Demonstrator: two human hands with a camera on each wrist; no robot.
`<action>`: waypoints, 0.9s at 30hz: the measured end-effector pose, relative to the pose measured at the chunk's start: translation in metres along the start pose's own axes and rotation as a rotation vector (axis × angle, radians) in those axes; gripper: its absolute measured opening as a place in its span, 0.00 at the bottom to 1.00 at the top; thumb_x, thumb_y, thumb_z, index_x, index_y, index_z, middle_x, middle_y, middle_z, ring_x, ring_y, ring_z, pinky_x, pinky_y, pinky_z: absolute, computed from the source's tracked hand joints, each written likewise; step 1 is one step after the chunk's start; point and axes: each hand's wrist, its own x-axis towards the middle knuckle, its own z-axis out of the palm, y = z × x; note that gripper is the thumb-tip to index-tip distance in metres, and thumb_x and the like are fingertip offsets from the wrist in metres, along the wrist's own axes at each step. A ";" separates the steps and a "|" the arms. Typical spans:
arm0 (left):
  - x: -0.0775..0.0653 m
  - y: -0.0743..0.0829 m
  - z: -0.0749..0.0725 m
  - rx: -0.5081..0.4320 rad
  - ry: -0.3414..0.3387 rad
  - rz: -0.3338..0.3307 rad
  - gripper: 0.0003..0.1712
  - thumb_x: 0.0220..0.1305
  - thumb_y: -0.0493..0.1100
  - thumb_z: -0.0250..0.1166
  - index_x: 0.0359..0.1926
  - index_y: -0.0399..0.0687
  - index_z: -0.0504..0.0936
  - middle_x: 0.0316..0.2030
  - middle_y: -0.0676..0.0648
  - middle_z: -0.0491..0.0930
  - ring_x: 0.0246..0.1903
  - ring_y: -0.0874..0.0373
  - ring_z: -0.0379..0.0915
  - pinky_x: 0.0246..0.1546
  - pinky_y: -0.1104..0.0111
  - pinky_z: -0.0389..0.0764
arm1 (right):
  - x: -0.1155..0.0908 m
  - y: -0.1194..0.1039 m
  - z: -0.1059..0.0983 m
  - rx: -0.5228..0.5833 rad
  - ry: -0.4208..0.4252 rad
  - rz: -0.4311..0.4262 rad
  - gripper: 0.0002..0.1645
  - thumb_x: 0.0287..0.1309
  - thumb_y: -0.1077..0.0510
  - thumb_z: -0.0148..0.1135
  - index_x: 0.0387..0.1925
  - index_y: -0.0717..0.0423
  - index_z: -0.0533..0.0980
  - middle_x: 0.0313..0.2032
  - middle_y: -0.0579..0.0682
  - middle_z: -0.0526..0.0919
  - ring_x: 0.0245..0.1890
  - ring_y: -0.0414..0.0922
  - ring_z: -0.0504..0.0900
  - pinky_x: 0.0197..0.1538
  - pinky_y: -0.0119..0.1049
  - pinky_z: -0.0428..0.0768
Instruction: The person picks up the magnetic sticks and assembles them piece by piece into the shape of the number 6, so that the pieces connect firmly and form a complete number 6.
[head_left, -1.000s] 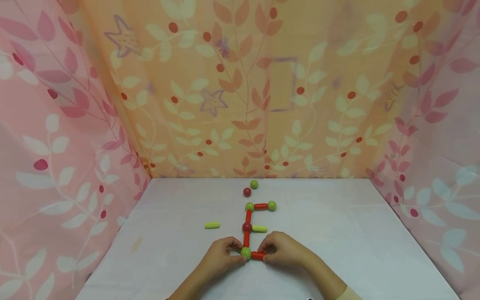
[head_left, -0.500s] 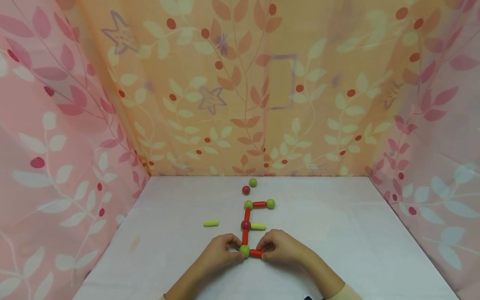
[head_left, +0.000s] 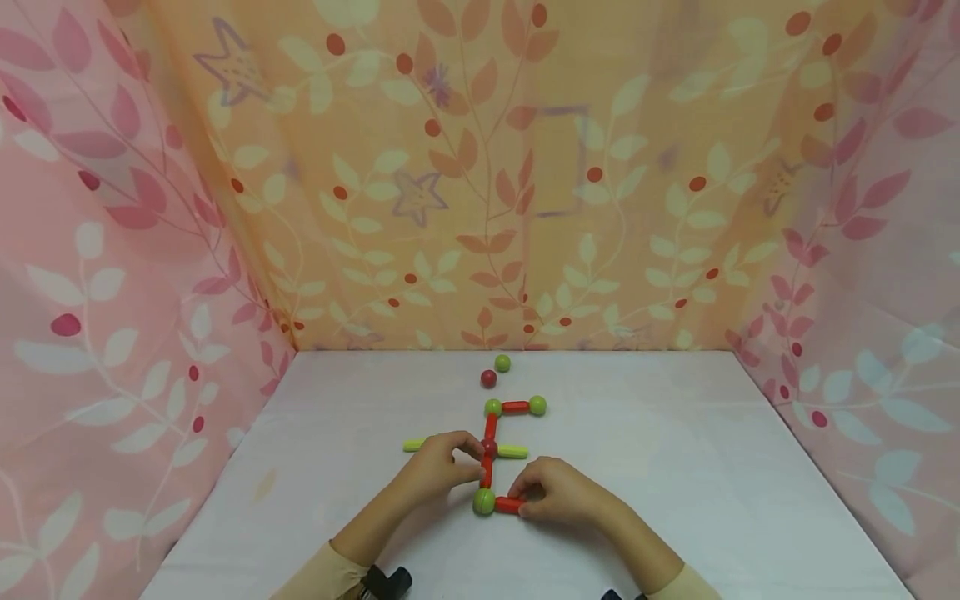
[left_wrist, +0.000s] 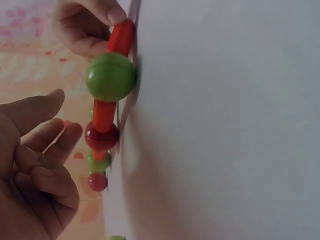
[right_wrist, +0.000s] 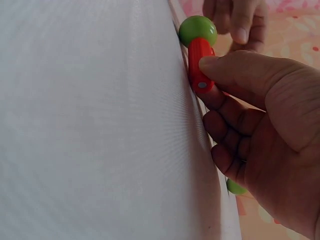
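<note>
Magnetic building rods and balls form a figure on the white table. My right hand pinches the bottom red magnetic rod between thumb and forefinger; a small metal disc shows in its end. The rod's other end meets the lower green ball. Beside the upright part, my left hand has thumb and fingers apart, near the middle red ball. In the left wrist view nothing lies between its fingers. A yellow-green rod points right from the red ball. Higher up, a red rod joins two green balls.
A loose yellow-green rod lies left of the figure, partly hidden by the left hand. Beyond the figure are a loose red ball and a loose green ball. Patterned curtains stand at the back and sides of the table.
My left hand has let go of the lower green ball and moved up and slightly left, beside the red ball. The right hand keeps its pinch on the red magnetic rod.
</note>
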 end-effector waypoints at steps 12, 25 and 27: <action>0.054 0.008 0.008 0.169 -0.101 0.093 0.17 0.60 0.47 0.77 0.50 0.57 0.88 0.44 0.56 0.84 0.46 0.55 0.75 0.52 0.58 0.76 | -0.001 0.003 0.001 0.011 0.015 -0.029 0.10 0.55 0.53 0.75 0.41 0.41 0.88 0.36 0.31 0.85 0.42 0.32 0.77 0.53 0.36 0.76; 0.070 0.009 0.019 0.216 -0.144 0.020 0.12 0.54 0.45 0.79 0.40 0.64 0.90 0.32 0.63 0.83 0.35 0.61 0.75 0.38 0.66 0.77 | -0.003 0.005 -0.001 0.051 0.013 -0.025 0.11 0.55 0.52 0.76 0.42 0.39 0.88 0.38 0.31 0.85 0.44 0.32 0.78 0.55 0.37 0.75; 0.071 0.008 0.020 0.240 -0.143 0.019 0.12 0.54 0.45 0.80 0.40 0.65 0.91 0.31 0.62 0.82 0.35 0.61 0.75 0.38 0.66 0.76 | -0.003 0.004 -0.001 0.059 0.012 -0.024 0.11 0.55 0.52 0.76 0.41 0.39 0.88 0.39 0.31 0.85 0.45 0.32 0.78 0.55 0.37 0.75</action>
